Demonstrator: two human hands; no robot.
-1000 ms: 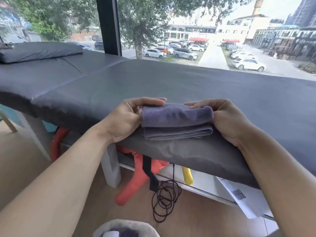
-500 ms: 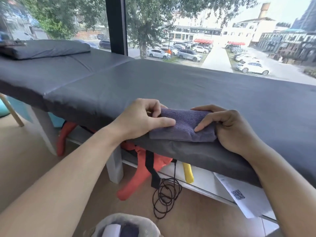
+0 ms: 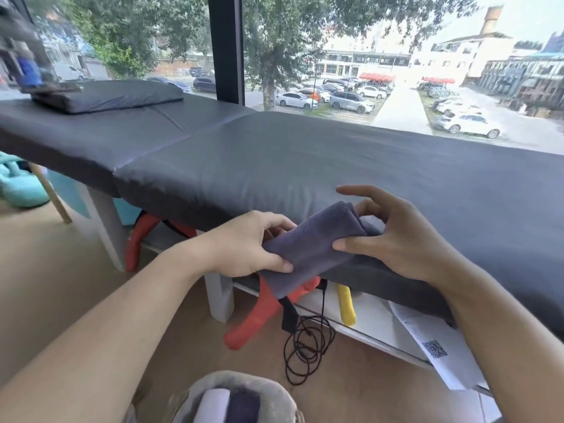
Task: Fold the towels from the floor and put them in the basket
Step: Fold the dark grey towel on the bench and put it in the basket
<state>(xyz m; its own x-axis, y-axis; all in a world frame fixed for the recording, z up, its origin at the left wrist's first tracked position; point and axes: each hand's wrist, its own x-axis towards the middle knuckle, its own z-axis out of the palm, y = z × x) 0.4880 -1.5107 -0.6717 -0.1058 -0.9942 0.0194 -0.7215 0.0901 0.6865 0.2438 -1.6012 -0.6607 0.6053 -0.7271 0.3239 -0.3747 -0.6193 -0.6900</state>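
Observation:
A folded purple-grey towel [image 3: 311,245] is lifted off the front edge of the black padded table [image 3: 274,160], tilted with its near end hanging down. My left hand [image 3: 244,245] grips its lower left end, thumb on top. My right hand [image 3: 393,233] touches the upper right end with the thumb, the other fingers spread apart above it. At the bottom edge of the view sits a grey basket [image 3: 274,392] holding a white folded towel [image 3: 213,404] and a dark folded towel [image 3: 244,407].
A black pillow [image 3: 116,94] lies at the table's far left. Under the table are orange straps [image 3: 259,312], a yellow handle [image 3: 346,306], a coiled black cable [image 3: 305,346] and a white sheet with a QR code [image 3: 439,346]. White table leg [image 3: 218,297] stands close by.
The towel has been folded smaller, then lifted off the table edge toward me and tilted. My right fingers have opened and spread. The view has shifted so the basket shows more.

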